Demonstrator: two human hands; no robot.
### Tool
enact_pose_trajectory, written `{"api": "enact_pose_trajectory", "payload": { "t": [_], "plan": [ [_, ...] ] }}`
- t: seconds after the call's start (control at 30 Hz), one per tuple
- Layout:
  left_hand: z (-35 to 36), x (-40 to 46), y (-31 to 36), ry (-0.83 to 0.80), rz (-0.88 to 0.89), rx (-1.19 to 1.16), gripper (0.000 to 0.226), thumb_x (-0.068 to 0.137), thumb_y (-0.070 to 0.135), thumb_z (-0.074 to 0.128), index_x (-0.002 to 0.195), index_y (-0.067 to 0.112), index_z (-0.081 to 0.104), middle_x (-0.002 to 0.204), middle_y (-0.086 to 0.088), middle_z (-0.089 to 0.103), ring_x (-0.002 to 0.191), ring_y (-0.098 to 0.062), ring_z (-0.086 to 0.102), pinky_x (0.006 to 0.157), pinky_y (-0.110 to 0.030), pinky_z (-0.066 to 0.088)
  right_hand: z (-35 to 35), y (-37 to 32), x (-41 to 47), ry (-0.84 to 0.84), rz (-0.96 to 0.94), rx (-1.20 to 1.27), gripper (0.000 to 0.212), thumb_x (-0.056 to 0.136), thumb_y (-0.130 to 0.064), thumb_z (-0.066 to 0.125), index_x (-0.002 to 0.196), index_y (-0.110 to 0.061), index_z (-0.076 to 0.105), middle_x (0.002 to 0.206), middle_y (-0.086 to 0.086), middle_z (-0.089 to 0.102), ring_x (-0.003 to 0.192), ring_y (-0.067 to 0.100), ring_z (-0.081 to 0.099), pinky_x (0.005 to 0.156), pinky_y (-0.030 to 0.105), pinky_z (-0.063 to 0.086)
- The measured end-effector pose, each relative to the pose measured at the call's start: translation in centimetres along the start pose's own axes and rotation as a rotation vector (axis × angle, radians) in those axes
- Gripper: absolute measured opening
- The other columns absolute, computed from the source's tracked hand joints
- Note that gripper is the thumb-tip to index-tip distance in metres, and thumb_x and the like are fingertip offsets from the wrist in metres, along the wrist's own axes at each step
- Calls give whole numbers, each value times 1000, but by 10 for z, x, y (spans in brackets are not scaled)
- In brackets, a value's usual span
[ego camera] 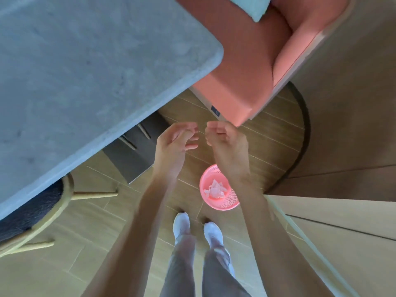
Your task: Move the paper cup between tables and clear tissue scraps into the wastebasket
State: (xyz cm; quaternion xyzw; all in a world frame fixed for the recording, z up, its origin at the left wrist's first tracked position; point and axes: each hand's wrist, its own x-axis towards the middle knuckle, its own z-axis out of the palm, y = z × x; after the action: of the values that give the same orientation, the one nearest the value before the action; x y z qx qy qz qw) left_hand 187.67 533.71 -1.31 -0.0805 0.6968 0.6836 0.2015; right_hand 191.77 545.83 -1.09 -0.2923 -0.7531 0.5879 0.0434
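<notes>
A pink mesh wastebasket stands on the wooden floor just ahead of my feet, with white tissue scraps lying inside it. My left hand and my right hand hang side by side in the air above the floor, beyond the basket. Both have loosely curled fingers and hold nothing. My right forearm crosses over the basket's upper right rim. No paper cup is in view.
A grey stone-look table fills the upper left, with a chair tucked under its near corner. An orange sofa stands at the top right. A pale wooden tabletop with a glass edge lies at the right.
</notes>
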Motion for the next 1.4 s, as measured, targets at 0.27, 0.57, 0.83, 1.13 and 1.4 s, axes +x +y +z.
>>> {"api": "enact_pose_trajectory", "payload": {
  "t": [0.27,0.57,0.83,1.13,1.4],
  "plan": [
    [-26,-126,79,156,136,-246,23,90,21,59,101,14,78,105,-13,77,103,-31,74,92,-39,59,-26,-97,-94,-210,-94,244,19,97,-6,64,98,-22,75,90,-1,79,85,13,76,83,30,63],
    [-80,-262,87,564,286,-367,26,86,23,59,100,14,79,103,-9,79,102,-27,74,86,-32,58,-4,-133,-183,-574,-170,254,20,98,-3,62,92,-15,76,82,0,78,76,13,73,70,23,60],
    [-179,-424,69,1040,439,-401,22,89,28,61,94,24,83,104,-10,78,103,-25,74,88,-38,57,83,-163,-343,-1071,-317,141,13,94,-13,67,87,-17,77,85,9,77,77,24,70,84,42,58],
    [-281,-666,-8,1500,533,-470,23,91,26,60,94,18,82,105,-12,78,100,-26,74,87,-32,60,179,-148,-600,-1593,-404,-6,11,98,-8,66,96,-11,76,90,10,78,80,14,73,78,32,63],
    [-351,-871,-55,1858,520,-384,23,90,27,60,95,15,80,101,-9,78,94,-26,75,90,-37,58,224,-121,-838,-1944,-385,-2,14,98,-3,64,94,-10,75,83,2,77,76,12,71,75,29,62]
  ]
}}
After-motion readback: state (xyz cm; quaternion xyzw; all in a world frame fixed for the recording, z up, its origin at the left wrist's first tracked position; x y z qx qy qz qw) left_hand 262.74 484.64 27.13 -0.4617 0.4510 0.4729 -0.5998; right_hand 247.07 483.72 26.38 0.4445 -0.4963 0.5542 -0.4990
